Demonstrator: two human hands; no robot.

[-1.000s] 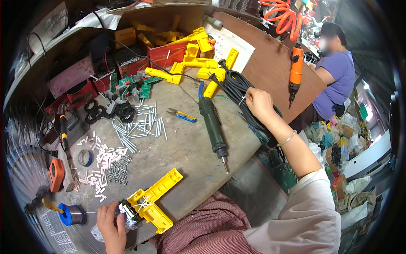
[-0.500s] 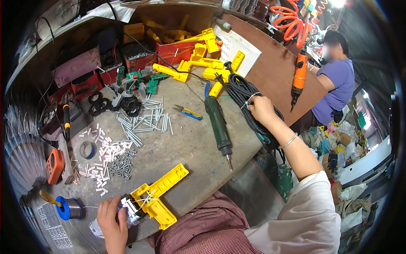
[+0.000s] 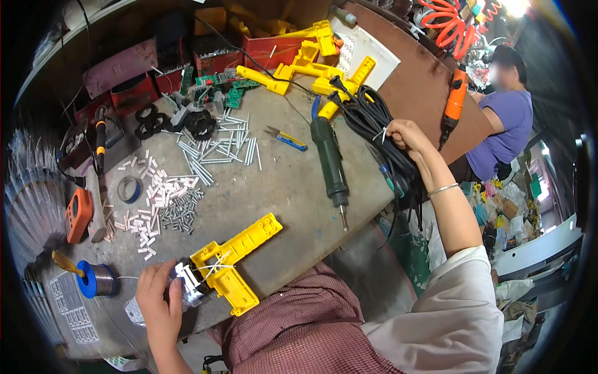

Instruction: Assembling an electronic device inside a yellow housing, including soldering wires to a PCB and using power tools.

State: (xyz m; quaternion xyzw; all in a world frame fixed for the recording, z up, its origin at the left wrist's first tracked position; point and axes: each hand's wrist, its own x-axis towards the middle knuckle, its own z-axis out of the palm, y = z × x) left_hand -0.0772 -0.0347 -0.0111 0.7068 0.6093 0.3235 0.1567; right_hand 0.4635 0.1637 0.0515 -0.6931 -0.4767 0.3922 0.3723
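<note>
Low on the left, my left hand [image 3: 157,293] is closed around a black part with silvery-white strips [image 3: 188,278], at the end of an open yellow plastic housing half [image 3: 238,290]. White wires [image 3: 218,267] run from the part across the housing; the fingers partly hide it. My right hand [image 3: 408,136] pinches the end of a white tie [image 3: 382,134] on a coiled black cable bundle [image 3: 367,117] at the bench's right edge. Beside the bundle lies a dark green electric screwdriver [image 3: 329,159], its bit pointing toward me.
Metal rods [image 3: 208,149], white sleeves [image 3: 163,190] and screws [image 3: 182,210] lie loose on the bench. A solder spool [image 3: 96,280] stands left, small cutters [image 3: 286,138] mid-bench. Yellow housings [image 3: 268,80] and red bins [image 3: 218,61] are behind. An orange screwdriver [image 3: 455,103] hangs near a seated person [image 3: 503,128].
The whole view has shifted slightly. My right hand has drawn a little right from the cable bundle, with the tie stretched between them. My left hand keeps its hold.
</note>
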